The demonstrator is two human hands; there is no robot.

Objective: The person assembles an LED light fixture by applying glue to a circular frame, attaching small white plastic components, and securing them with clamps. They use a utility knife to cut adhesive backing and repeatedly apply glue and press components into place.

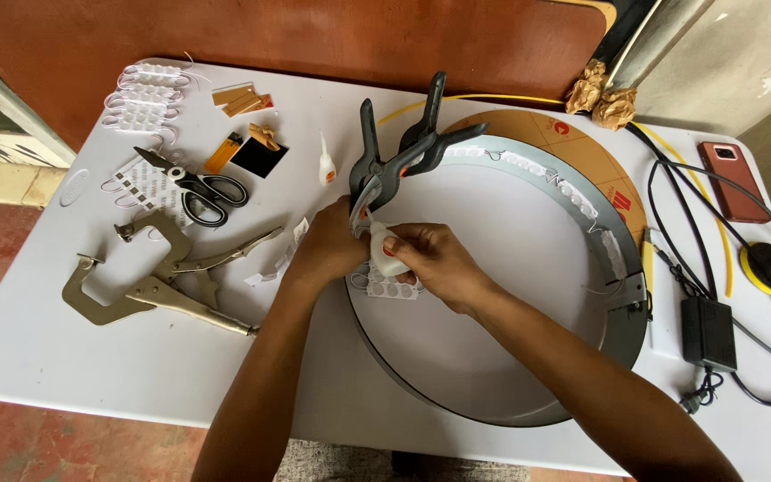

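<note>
At the nine o'clock rim of the metal hoop [622, 308], the right hand [435, 263] pinches a small white glue bottle [387, 253], its long axis tipped toward eleven o'clock under two black clamps [403, 152]. The left hand [332, 245] presses curled fingers just beside it, over white light modules [390, 287]. Bare tabletop [46, 348] lies open toward seven o'clock, past the locking pliers [149, 281].

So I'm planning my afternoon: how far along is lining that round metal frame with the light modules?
Done: modules already line the far inner wall of the metal ring. In hand: the right hand holds a small white glue bottle over modules at the left rim, the left hand steadying beside two spring clamps. Left: the near wall looks bare, and spare modules lie unused.
</note>
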